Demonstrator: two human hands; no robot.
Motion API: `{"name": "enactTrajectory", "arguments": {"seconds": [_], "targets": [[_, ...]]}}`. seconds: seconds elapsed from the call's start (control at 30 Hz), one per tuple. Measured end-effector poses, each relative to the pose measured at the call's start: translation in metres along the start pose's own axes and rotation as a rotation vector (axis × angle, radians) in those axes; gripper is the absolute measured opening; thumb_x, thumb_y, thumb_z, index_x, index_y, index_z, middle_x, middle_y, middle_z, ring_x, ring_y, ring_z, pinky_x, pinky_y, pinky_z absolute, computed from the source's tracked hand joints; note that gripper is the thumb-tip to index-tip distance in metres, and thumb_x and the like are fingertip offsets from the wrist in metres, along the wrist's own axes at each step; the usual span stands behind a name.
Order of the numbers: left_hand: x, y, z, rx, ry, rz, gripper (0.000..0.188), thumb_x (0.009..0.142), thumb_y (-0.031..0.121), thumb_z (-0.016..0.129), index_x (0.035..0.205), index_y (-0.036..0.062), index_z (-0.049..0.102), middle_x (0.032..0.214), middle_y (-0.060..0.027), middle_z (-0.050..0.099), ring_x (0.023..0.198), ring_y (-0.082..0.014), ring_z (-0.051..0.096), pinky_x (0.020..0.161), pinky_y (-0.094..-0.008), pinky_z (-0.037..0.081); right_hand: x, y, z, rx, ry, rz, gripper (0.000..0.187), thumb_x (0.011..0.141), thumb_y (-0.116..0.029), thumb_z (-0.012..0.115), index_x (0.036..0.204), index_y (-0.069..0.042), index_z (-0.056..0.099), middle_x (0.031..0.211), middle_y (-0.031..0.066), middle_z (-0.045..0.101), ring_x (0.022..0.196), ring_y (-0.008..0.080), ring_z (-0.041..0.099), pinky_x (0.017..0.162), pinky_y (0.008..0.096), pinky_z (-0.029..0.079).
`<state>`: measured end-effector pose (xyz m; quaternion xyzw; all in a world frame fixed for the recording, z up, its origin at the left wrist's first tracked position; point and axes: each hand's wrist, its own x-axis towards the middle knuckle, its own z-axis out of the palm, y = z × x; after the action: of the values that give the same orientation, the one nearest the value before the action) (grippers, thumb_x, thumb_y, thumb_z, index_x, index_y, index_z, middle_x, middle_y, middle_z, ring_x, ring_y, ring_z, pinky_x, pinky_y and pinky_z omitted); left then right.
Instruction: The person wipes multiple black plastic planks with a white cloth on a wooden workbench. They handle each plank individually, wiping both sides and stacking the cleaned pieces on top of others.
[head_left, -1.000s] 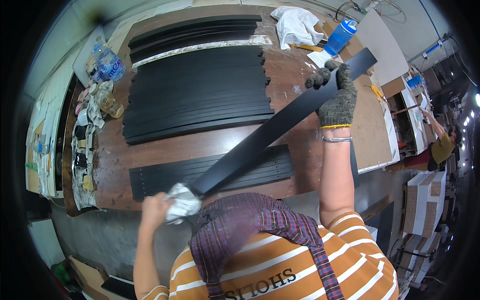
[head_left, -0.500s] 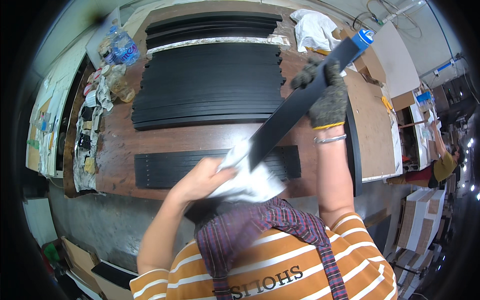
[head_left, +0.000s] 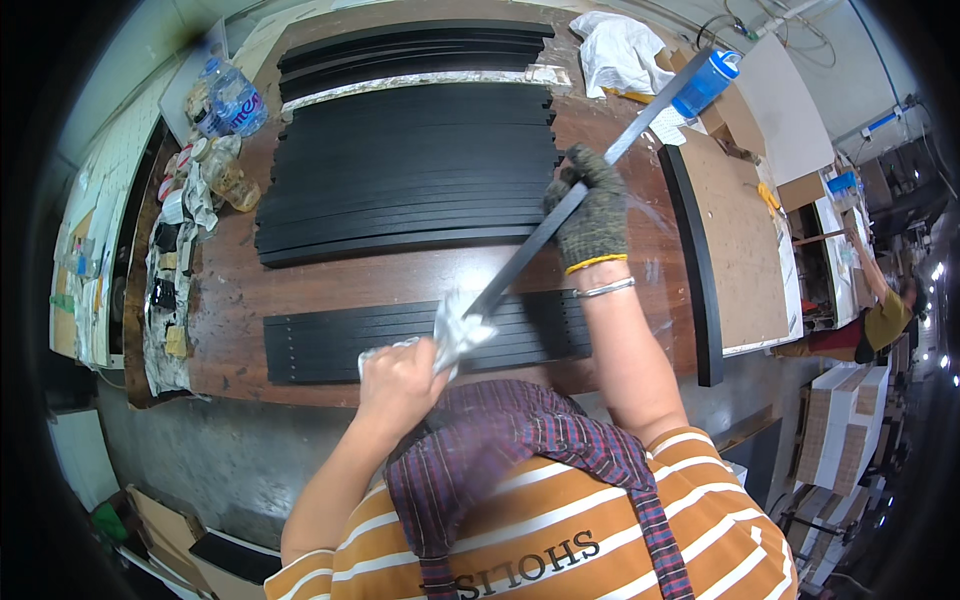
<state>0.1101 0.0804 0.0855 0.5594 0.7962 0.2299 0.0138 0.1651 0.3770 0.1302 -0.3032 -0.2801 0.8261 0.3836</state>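
Note:
My right hand (head_left: 590, 205), in a dark knitted glove with a yellow cuff, grips a long black slat (head_left: 530, 250) near its middle. The slat slants from lower left to upper right, its narrow edge turned up. My bare left hand (head_left: 398, 380) is closed on a crumpled white cloth (head_left: 460, 335), which wraps the slat's lower end. Below the slat, a row of black slats (head_left: 340, 340) with small holes near the ends lies along the table's near edge. Farther back is a wide stack of black slats (head_left: 400, 170).
More black slats (head_left: 420, 50) lie at the back. One black bar (head_left: 690, 260) stands by the brown board (head_left: 740, 250) at right. Bottles (head_left: 235, 100) and jars (head_left: 225, 175) crowd the left. A blue bottle (head_left: 705, 85) and white cloth bundle (head_left: 620, 55) sit back right. Another person (head_left: 880, 320) works far right.
The slat has turned from its broad face to its narrow edge. My right hand has moved left and nearer along it; my left hand and the cloth have shifted slightly.

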Motion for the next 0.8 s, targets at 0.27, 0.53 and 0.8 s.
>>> {"name": "enactTrajectory", "arguments": {"seconds": [0.27,0.53,0.8], "targets": [[0.023,-0.057,-0.063,-0.602,0.475,-0.386,0.015,0.089,0.002,0.065,0.103,-0.0035,0.067,0.084,-0.0163,0.073,0.072,-0.0178,0.071,0.066,-0.0308,0.053,-0.006,-0.030,0.007,0.206,-0.514,0.042,0.051,0.081,-0.015,0.055,0.129,0.005,0.056,0.090,0.0140,0.063,0.081,0.0303,0.063,0.085,0.0578,0.054],[0.067,0.024,-0.022,-0.249,0.040,0.004,0.051,0.096,0.028,0.061,0.139,0.0017,0.050,0.122,-0.0236,0.064,0.097,-0.0445,0.067,0.085,-0.0507,0.054,-0.012,-0.021,0.032,0.154,-0.272,-0.044,0.040,0.085,-0.017,0.052,0.122,-0.001,0.057,0.083,0.0124,0.059,0.073,0.0277,0.060,0.076,0.0498,0.052],[0.016,-0.044,-0.040,-0.652,0.322,-0.451,0.019,0.094,0.004,0.065,0.109,-0.0078,0.064,0.093,-0.0155,0.075,0.087,-0.0156,0.069,0.075,-0.0369,0.056,0.000,-0.044,0.023,0.190,-0.229,-0.111,0.039,0.086,-0.014,0.054,0.123,-0.001,0.054,0.079,0.0112,0.055,0.068,0.0274,0.057,0.072,0.0494,0.051]]}}
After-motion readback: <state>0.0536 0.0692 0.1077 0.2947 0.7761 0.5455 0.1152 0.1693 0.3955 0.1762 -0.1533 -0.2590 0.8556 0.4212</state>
